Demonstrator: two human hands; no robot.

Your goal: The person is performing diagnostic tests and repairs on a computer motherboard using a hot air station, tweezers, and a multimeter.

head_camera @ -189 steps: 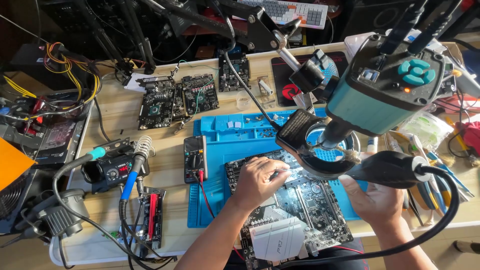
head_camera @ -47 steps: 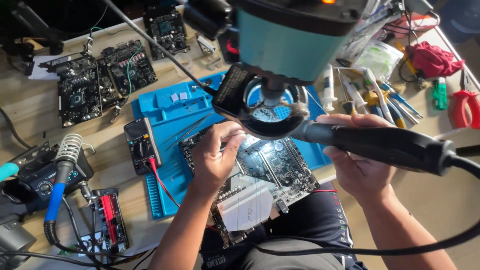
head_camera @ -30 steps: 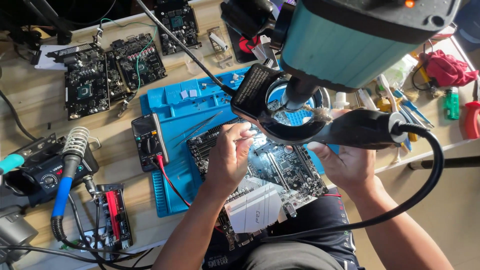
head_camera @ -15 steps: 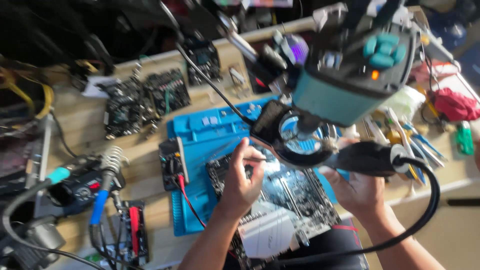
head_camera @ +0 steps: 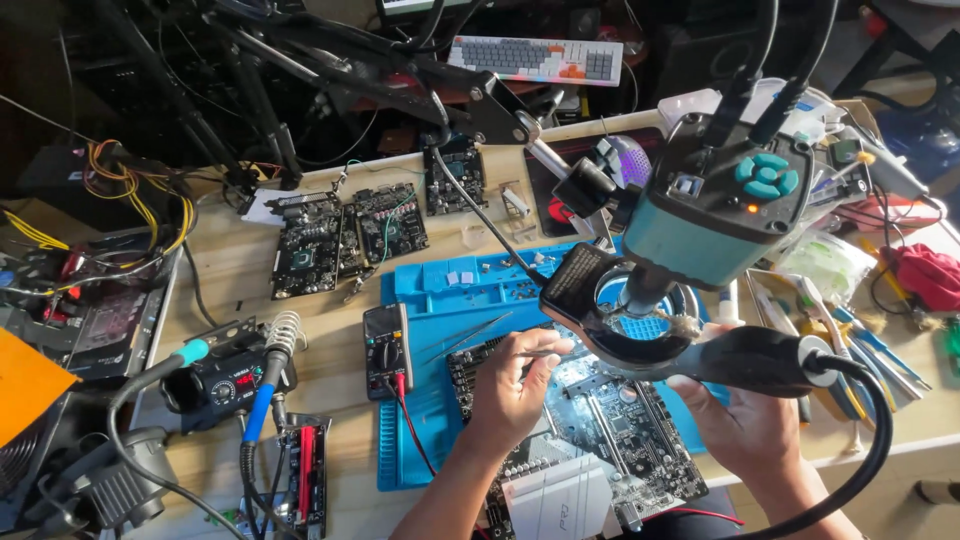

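At the far left edge of the desk (head_camera: 230,275) an orange sheet (head_camera: 25,385) is lying, and next to it a soldering station (head_camera: 215,380) is sitting with a blue-handled iron (head_camera: 262,400) standing in its coil holder. Behind them, two dark circuit boards (head_camera: 345,235) are lying side by side near the back. A small black multimeter (head_camera: 387,350) is resting on the left border of the blue work mat (head_camera: 450,290). The left hand (head_camera: 515,385) is hovering over the big circuit board (head_camera: 610,430), which is lying on the mat just in front of the person; its grip is pinched together on thin tweezers (head_camera: 470,340), whose tips are pointing left and up. Above the board a teal microscope camera (head_camera: 715,215) with a ring light (head_camera: 630,315) is hanging. The right hand (head_camera: 750,430) is closed around the black hot-air handle (head_camera: 755,360), which is lying across under the ring light. At the right, hand tools (head_camera: 865,345) and a red cloth (head_camera: 925,275) are lying.
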